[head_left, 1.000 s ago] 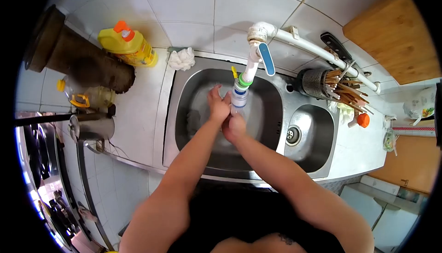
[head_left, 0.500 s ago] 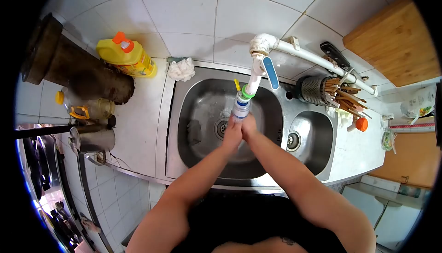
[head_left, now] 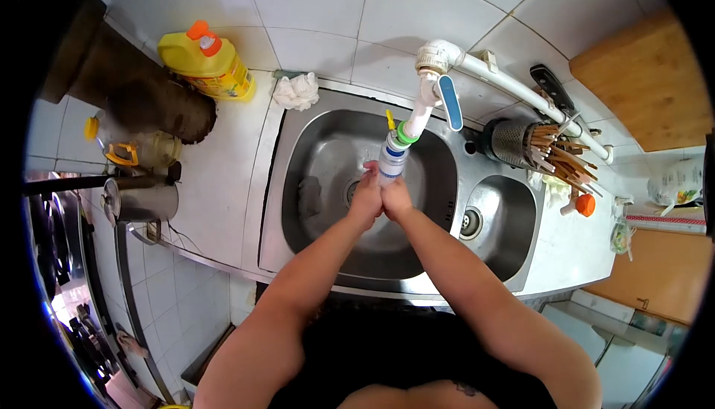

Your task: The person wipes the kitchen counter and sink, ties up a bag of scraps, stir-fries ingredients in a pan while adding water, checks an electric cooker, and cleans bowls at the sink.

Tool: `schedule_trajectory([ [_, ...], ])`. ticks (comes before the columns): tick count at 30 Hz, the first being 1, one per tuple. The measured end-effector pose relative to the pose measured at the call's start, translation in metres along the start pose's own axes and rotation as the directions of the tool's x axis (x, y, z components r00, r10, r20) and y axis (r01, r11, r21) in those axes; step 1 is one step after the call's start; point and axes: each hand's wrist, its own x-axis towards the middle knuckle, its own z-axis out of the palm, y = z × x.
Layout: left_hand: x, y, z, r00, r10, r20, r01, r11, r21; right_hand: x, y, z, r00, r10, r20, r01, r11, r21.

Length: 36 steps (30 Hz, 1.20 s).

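Note:
My left hand [head_left: 365,197] and my right hand [head_left: 396,197] are together over the large sink basin [head_left: 328,141], just below the clear and white faucet filter [head_left: 392,162]. The fingers of my left hand stretch up along the filter's left side, slightly apart. My right hand presses against the left, its fingers mostly hidden beneath the filter. Nothing shows clearly in either hand. Above the filter is a green collar [head_left: 407,133] with a yellow lever [head_left: 390,119], fitted to the white tap [head_left: 422,111] with its blue handle [head_left: 450,103].
Left of the sink stand a yellow detergent jug [head_left: 216,70], a crumpled white cloth [head_left: 296,92], an oil bottle [head_left: 149,148] and a metal pot [head_left: 141,199]. At right are a small basin [head_left: 506,215], a chopstick holder [head_left: 510,143], a knife [head_left: 551,85] and a cutting board [head_left: 640,85].
The view has shifted a little. My left hand's fingers now extend higher beside the filter, while both hands stay together below it.

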Motion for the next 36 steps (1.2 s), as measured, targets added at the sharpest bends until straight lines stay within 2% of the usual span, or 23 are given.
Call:
schedule_trajectory([
  [1,0.007,-0.011,-0.003,0.991,0.131,-0.021,-0.128,0.986,0.103,-0.001,-0.002,0.0,0.996,0.087,-0.032,-0.087,0.996,0.0],
  [3,0.027,-0.041,-0.009,0.909,0.415,-0.022,-0.386,0.862,0.33,-0.002,-0.002,0.007,0.999,0.021,-0.031,-0.02,0.999,0.046],
  [4,0.032,-0.05,-0.011,0.829,0.559,-0.015,-0.493,0.744,0.451,-0.001,-0.003,0.009,0.999,-0.013,-0.034,0.016,0.997,0.07],
  [6,0.036,-0.062,-0.014,0.559,0.825,0.079,-0.634,0.365,0.681,0.0,-0.008,0.009,0.999,0.046,-0.023,-0.043,0.991,0.13],
  [8,0.032,-0.042,-0.026,0.794,0.534,0.291,-0.516,0.339,0.787,0.004,-0.012,0.005,0.995,0.099,0.01,-0.099,0.977,0.187],
  [9,0.03,-0.035,-0.03,0.867,0.343,0.361,-0.465,0.298,0.834,0.005,-0.016,0.004,0.992,0.122,0.037,-0.127,0.969,0.214],
  [10,0.031,-0.036,-0.031,0.889,0.314,0.334,-0.458,0.57,0.682,0.006,-0.02,0.002,0.987,0.144,0.064,-0.155,0.959,0.239],
  [11,0.032,-0.037,-0.032,0.907,0.275,0.319,-0.402,0.787,0.467,0.006,-0.025,-0.002,0.996,0.093,-0.016,-0.089,0.98,0.177],
  [12,0.032,-0.038,-0.032,0.92,0.229,0.318,-0.304,0.929,0.21,-0.003,-0.043,-0.001,0.995,0.036,-0.092,-0.026,0.994,0.111],
  [13,0.026,-0.031,-0.029,0.934,0.209,0.291,-0.232,0.972,0.046,-0.011,-0.062,-0.001,0.986,-0.027,-0.164,0.033,0.999,0.039],
  [15,0.003,0.0,-0.021,0.955,0.158,0.249,-0.081,0.953,-0.294,-0.025,-0.095,-0.006,0.878,-0.406,-0.254,0.416,0.909,-0.016],
  [17,-0.013,0.021,-0.017,0.949,0.125,0.289,0.001,0.917,-0.399,-0.05,-0.143,0.009,0.648,-0.679,-0.344,0.691,0.715,-0.109],
  [19,-0.004,0.018,-0.018,0.921,0.114,0.373,0.093,0.864,-0.494,-0.069,-0.184,0.025,0.444,-0.876,-0.188,0.865,0.474,-0.168],
  [22,-0.003,0.022,-0.013,0.923,0.04,0.383,0.152,0.876,-0.458,-0.077,-0.218,0.052,0.193,-0.978,0.076,0.924,0.156,-0.349],
  [25,-0.017,0.027,-0.008,0.939,-0.024,0.344,0.176,0.891,-0.418,-0.075,-0.21,0.074,0.16,-0.97,0.181,0.839,0.037,-0.543],
  [28,-0.022,0.022,-0.011,0.94,-0.023,0.34,0.155,0.918,-0.365,-0.087,-0.207,0.071,0.278,-0.96,0.045,0.924,0.254,-0.286],
  [29,-0.026,0.02,-0.011,0.946,-0.022,0.325,0.148,0.918,-0.369,-0.082,-0.191,0.055,0.275,-0.962,0.001,0.932,0.266,-0.246],
  [31,-0.036,0.02,-0.007,0.954,-0.017,0.3,0.133,0.918,-0.372,-0.079,-0.135,0.009,0.606,-0.796,0.007,0.718,0.543,-0.436],
  [32,-0.038,0.017,-0.006,0.954,-0.022,0.298,0.142,0.911,-0.388,-0.076,-0.102,-0.01,0.685,-0.72,0.115,0.676,0.569,-0.467],
  [33,-0.04,0.011,-0.004,0.955,-0.034,0.296,0.157,0.901,-0.404,-0.081,-0.078,-0.021,0.755,-0.614,0.232,0.598,0.498,-0.628],
  [34,-0.042,0.005,-0.002,0.954,-0.051,0.295,0.177,0.891,-0.417,-0.077,-0.044,-0.026,0.788,-0.567,0.241,0.574,0.533,-0.622],
  [35,-0.06,0.016,0.007,0.95,-0.053,0.308,0.201,0.86,-0.469,-0.085,-0.043,-0.018,0.927,-0.342,0.153,0.371,0.777,-0.509],
  [36,-0.059,0.01,0.009,0.941,-0.037,0.336,0.213,0.837,-0.505,-0.093,-0.045,-0.011,0.991,-0.078,0.109,0.113,0.927,-0.358],
])
